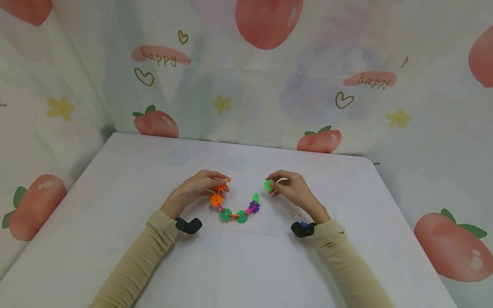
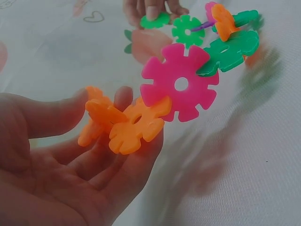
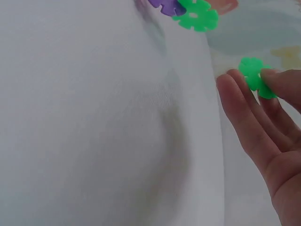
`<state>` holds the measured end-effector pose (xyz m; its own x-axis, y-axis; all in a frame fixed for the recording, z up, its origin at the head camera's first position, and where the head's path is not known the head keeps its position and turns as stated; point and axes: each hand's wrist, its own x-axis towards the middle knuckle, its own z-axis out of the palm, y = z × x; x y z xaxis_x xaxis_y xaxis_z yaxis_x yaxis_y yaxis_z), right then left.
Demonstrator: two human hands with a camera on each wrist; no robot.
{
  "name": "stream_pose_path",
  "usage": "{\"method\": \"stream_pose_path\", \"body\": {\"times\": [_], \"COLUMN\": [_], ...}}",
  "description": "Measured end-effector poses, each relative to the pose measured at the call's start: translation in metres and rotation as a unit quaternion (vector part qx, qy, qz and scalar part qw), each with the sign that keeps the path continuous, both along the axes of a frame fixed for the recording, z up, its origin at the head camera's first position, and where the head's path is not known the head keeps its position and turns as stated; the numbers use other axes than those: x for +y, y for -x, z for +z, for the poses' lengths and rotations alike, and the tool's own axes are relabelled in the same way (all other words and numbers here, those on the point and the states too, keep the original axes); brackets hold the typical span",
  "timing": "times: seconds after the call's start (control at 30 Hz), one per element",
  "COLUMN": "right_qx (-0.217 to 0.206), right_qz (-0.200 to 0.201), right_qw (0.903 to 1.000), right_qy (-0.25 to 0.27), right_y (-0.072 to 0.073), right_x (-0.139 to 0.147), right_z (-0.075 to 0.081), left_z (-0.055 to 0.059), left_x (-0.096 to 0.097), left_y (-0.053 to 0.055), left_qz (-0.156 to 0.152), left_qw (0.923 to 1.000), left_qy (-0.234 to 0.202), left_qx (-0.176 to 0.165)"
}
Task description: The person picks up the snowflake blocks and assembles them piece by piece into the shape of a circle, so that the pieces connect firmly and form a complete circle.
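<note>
My left hand pinches orange snowflake discs at one end of a curved chain of slotted plastic discs. From there the chain runs through an orange disc, a pink disc, dark green discs with orange between them, then pink and a purple disc. A light green disc forms its other end, nearer my right hand. Between thumb and fingers, that hand pinches a separate light green disc, held apart from the chain.
Beside the right wrist, a clear whitish disc and a blue disc lie on the white-covered table, partly hidden by the black wrist camera. A fruit-printed curtain hangs behind the table's far edge.
</note>
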<state>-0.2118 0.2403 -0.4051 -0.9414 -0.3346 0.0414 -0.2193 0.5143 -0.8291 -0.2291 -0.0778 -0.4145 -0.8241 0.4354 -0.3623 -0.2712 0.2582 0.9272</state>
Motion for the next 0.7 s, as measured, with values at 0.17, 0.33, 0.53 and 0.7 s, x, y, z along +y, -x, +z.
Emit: {"method": "stream_pose_path", "body": {"times": [0.17,0.33,0.53,0.7], "right_qx": [0.011,0.002,0.003,0.010], "right_qz": [0.008,0.008,0.013,0.024], "right_qw": [0.9998,0.9997,0.9997,0.9996], "right_qy": [0.011,0.021,0.018,0.013], "right_y": [0.006,0.012,0.018,0.021], "right_x": [-0.017,-0.033,-0.047,-0.059], "right_z": [0.000,-0.001,-0.003,-0.005], "left_z": [0.000,-0.002,-0.002,-0.003], "left_x": [0.000,0.000,-0.001,-0.001], "left_y": [0.000,0.001,0.002,0.004], "left_qz": [0.000,-0.001,-0.011,-0.013], "left_qw": [1.0000,1.0000,0.9999,0.9999], "left_qy": [-0.002,0.001,0.000,-0.003], "left_qx": [-0.001,-0.001,-0.001,-0.001]}}
